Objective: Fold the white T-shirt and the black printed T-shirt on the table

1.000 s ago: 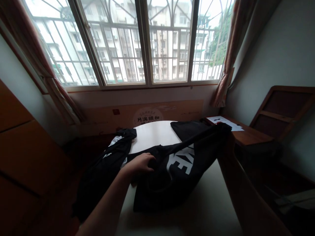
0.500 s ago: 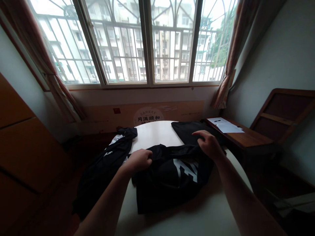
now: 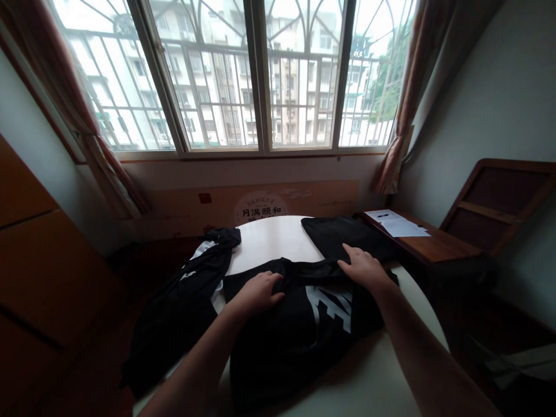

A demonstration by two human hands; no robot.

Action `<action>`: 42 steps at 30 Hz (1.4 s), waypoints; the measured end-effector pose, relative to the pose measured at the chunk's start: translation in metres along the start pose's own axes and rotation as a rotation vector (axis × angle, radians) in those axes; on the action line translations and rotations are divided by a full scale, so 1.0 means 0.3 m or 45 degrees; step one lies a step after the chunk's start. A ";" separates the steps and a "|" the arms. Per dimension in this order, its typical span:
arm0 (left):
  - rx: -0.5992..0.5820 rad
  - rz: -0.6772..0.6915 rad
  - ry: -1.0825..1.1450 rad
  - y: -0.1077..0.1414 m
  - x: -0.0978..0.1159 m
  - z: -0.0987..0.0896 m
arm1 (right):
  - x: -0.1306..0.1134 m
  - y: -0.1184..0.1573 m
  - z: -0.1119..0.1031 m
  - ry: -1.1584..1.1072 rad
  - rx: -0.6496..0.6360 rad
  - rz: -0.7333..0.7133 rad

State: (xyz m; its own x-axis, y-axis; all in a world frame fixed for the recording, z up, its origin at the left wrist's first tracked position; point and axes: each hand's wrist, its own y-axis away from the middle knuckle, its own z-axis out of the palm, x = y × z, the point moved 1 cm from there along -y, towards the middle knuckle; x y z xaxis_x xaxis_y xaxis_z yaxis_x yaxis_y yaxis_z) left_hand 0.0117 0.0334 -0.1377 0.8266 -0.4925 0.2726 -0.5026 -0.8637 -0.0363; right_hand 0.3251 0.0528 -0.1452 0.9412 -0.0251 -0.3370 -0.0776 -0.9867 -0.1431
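A black garment with large pale lettering lies spread over the white round table. On its upper left part rests my left hand, fingers apart. My right hand is at the garment's upper right, its fingers spread and touching the cloth. Another black garment with white parts hangs over the table's left edge. Behind my right hand lies a flat, dark folded cloth. The lower part of the lettered garment is partly hidden by my left forearm.
To the right stands a wooden side table with white papers and a pen. A wooden chair back leans beyond it. Orange-brown cabinets are at the left, and a barred window is ahead.
Both hands have opened from closed grips on the garment. The lettered garment now lies flatter and reaches lower and wider on the table.
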 end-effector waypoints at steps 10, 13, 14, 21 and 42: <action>0.154 0.127 -0.018 -0.003 0.050 -0.020 | -0.047 0.003 -0.011 0.130 0.024 -0.081; 0.156 0.124 0.104 -0.005 0.064 -0.008 | -0.119 0.051 -0.047 -0.015 0.201 -0.267; 0.137 0.122 0.201 -0.008 0.067 0.001 | -0.147 0.071 -0.053 -0.119 0.234 -0.327; -0.093 -0.206 1.449 -0.052 0.055 0.083 | -0.309 0.187 -0.024 -0.359 0.224 -0.450; -0.521 -0.105 1.724 0.027 0.144 0.019 | -0.071 0.056 -0.047 -0.954 -0.269 -0.499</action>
State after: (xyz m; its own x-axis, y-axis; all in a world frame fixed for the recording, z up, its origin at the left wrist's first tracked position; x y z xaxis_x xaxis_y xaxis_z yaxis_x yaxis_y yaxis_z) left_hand 0.0448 0.0044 -0.1319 0.0957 0.2407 0.9659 -0.6958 -0.6778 0.2378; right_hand 0.3084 0.0345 -0.1271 0.4172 0.3615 -0.8339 0.3392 -0.9131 -0.2262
